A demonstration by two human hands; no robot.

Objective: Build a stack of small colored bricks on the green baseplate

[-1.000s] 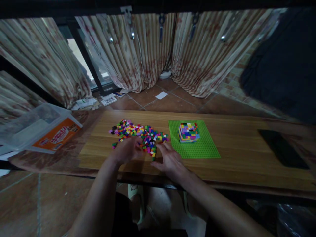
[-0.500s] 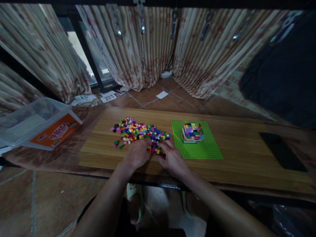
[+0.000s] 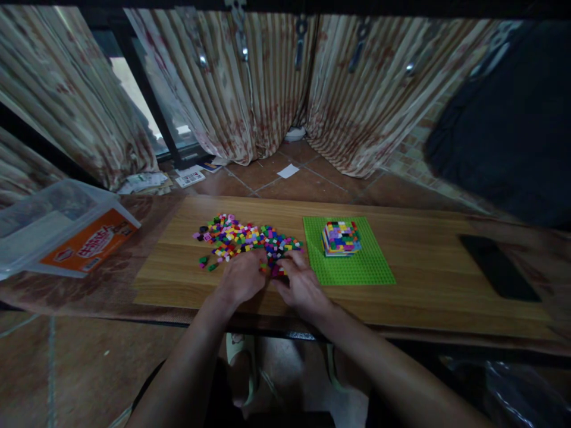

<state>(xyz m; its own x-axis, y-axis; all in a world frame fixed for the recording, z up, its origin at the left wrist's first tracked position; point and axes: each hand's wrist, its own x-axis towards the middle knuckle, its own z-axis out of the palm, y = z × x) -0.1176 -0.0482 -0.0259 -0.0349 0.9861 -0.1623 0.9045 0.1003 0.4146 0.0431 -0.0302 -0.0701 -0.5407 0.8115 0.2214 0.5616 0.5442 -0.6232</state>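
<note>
A heap of small multicoloured building bricks (image 3: 243, 236) lies spread across the wooden board. At its near edge my left hand (image 3: 242, 277) rests with curled fingers, its fingertips hidden behind the hand. My right hand (image 3: 302, 286) faces it from the other side, thumb and fingers bent round a few bricks (image 3: 277, 270) at the front of the heap. What exactly each hand pinches is too small to tell. Right of the hands, a green baseplate (image 3: 375, 264) carries a block built of coloured bricks (image 3: 341, 239), standing apart from both hands.
A clear plastic box (image 3: 66, 223) with an orange label stands left of the board (image 3: 169, 276). Toward the right end lies a dark flat phone-like slab (image 3: 498, 267). Striped curtains (image 3: 263, 89) hang behind, and papers (image 3: 190, 176) lie on the floor beyond the board.
The whole view has shifted slightly, so everything sits a little further left. My right fingers have closed in over the front bricks, covering more of them. The block on the baseplate is unchanged.
</note>
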